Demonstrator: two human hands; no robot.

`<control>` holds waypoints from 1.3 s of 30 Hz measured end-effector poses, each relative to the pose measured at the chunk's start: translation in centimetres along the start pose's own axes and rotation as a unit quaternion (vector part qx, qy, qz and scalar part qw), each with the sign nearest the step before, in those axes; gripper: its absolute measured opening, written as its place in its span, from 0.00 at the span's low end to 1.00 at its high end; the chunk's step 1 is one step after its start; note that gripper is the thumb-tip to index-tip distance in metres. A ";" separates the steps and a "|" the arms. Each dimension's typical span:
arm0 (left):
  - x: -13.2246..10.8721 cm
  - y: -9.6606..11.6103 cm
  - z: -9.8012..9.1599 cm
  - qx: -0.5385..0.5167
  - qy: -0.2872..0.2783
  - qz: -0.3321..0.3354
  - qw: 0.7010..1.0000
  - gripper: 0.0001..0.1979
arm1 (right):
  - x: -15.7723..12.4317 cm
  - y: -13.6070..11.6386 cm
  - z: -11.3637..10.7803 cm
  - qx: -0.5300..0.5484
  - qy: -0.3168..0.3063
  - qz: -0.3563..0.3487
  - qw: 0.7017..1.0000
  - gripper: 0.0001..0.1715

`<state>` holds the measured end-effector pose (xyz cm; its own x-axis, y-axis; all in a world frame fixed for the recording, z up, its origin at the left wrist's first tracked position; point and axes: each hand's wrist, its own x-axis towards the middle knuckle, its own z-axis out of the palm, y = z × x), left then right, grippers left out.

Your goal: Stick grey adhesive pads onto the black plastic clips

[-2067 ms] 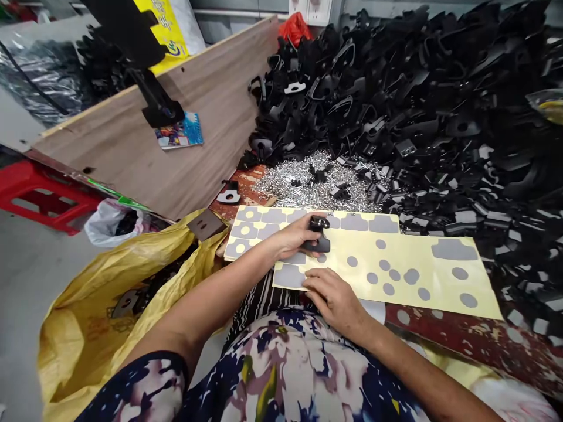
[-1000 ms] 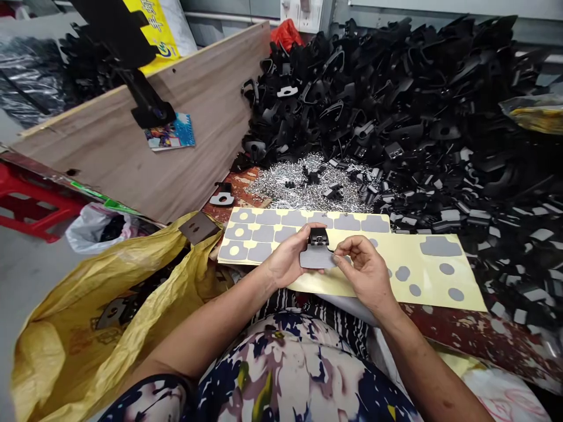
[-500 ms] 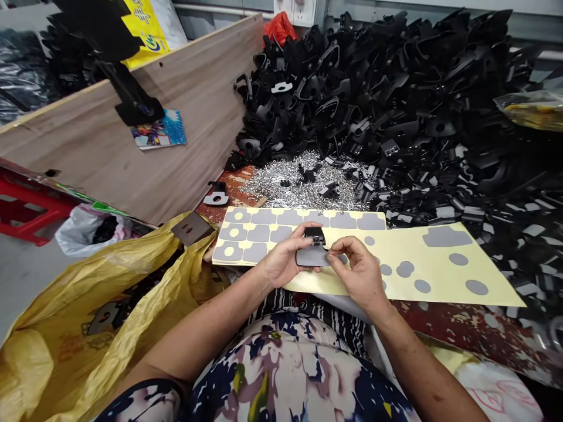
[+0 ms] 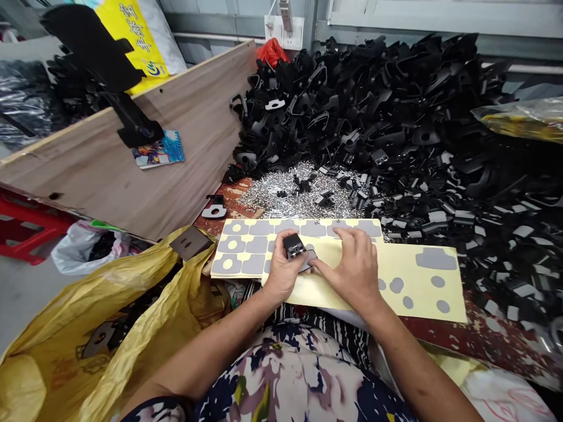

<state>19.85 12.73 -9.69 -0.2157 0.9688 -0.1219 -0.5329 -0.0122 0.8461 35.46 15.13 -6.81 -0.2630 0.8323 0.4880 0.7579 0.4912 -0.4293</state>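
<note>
Two yellow backing sheets (image 4: 422,261) lie overlapped under both hands. One left hand (image 4: 281,272) grips a small black clip (image 4: 294,246), its long axis tilted up-left, while the right hand (image 4: 354,269), fingers spread, presses one grey pad (image 4: 309,261) beside it.

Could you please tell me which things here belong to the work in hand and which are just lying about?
In use:
left hand holding small black part
right hand on yellow sticker sheet

Lying about:
booklet
red stool
white plastic bag
</note>
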 end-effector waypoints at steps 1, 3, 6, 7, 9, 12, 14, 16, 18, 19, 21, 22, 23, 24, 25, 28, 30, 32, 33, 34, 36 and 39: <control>0.0 0.3 -0.2 -0.001 -0.017 -0.007 1.000 0.30 | 0.2 0.2 -0.2 0.073 -0.038 0.027 0.996 0.31; -0.1 0.9 -0.3 0.005 -0.067 -0.019 0.998 0.30 | 0.5 0.2 -0.6 0.214 -0.127 0.061 0.967 0.22; -0.3 2.0 -0.1 -0.020 -0.117 -0.055 0.991 0.31 | 0.5 -0.2 -0.6 0.282 -0.166 0.072 0.942 0.12; -0.3 2.4 0.1 -0.045 -0.116 -0.074 0.989 0.33 | 0.4 -0.4 -0.6 0.276 -0.144 0.072 0.948 0.10; -0.5 2.9 0.3 -0.098 -0.100 -0.116 0.983 0.33 | 0.3 -0.8 -0.5 0.258 -0.079 0.073 0.960 0.09; -0.7 3.3 0.5 -0.128 -0.074 -0.158 0.976 0.25 | 0.0 -1.1 -0.5 0.238 -0.035 0.069 0.968 0.09; -0.8 3.3 0.5 -0.117 -0.069 -0.164 0.977 0.23 | -0.1 -1.0 -0.5 0.254 -0.054 0.085 0.962 0.10; -0.8 3.2 0.5 -0.098 -0.069 -0.161 0.980 0.24 | -0.1 -0.5 -0.4 0.317 -0.081 0.130 0.936 0.12; -0.7 3.3 0.4 -0.081 -0.067 -0.152 0.983 0.26 | -0.1 0.3 -0.4 0.408 -0.102 0.187 0.888 0.16; -0.7 3.3 0.4 -0.076 -0.065 -0.147 0.984 0.26 | -0.2 0.7 -0.3 0.450 -0.110 0.212 0.861 0.18; -0.6 3.4 0.3 -0.068 -0.064 -0.141 0.986 0.26 | -0.3 1.4 -0.3 0.504 -0.122 0.240 0.821 0.20; -0.6 3.5 0.4 -0.066 -0.067 -0.141 0.986 0.26 | -0.4 1.7 -0.4 0.518 -0.124 0.246 0.810 0.19; -0.6 3.5 0.4 -0.064 -0.070 -0.142 0.985 0.26 | -0.6 1.8 -0.4 0.527 -0.123 0.248 0.803 0.19; -0.6 3.5 0.4 -0.063 -0.073 -0.145 0.985 0.26 | -0.7 1.9 -0.4 0.534 -0.121 0.250 0.799 0.18; -0.6 3.5 0.5 -0.062 -0.074 -0.147 0.984 0.26 | -0.9 1.9 -0.4 0.537 -0.115 0.251 0.798 0.17; -0.8 3.4 0.7 -0.060 -0.071 -0.152 0.984 0.26 | -1.1 1.7 -0.6 0.531 -0.095 0.254 0.803 0.16; -0.9 3.4 0.8 -0.060 -0.068 -0.159 0.983 0.26 | -1.0 1.6 -0.8 0.523 -0.096 0.251 0.809 0.16; -1.0 3.3 0.7 -0.057 -0.067 -0.164 0.983 0.25 | -0.8 1.6 -0.9 0.511 -0.103 0.245 0.817 0.16; -1.0 3.4 0.7 -0.054 -0.068 -0.165 0.982 0.25 | -0.7 1.6 -0.9 0.503 -0.106 0.240 0.823 0.15; -1.1 3.4 0.7 -0.050 -0.070 -0.165 0.983 0.26 | -0.6 1.6 -1.0 0.494 -0.107 0.235 0.830 0.15; -1.1 3.5 0.6 -0.038 -0.078 -0.165 0.982 0.27 | -0.6 1.6 -0.9 0.475 -0.102 0.221 0.846 0.12; -1.2 3.7 0.5 -0.024 -0.103 -0.156 0.982 0.28 | -0.7 1.5 -0.8 0.441 -0.093 0.189 0.872 0.08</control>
<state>18.53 11.66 -6.19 0.1314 0.9569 -0.2592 -0.5855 0.2858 0.7586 37.24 15.05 -7.16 -0.2491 0.9644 0.0885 0.0780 0.1110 -0.9908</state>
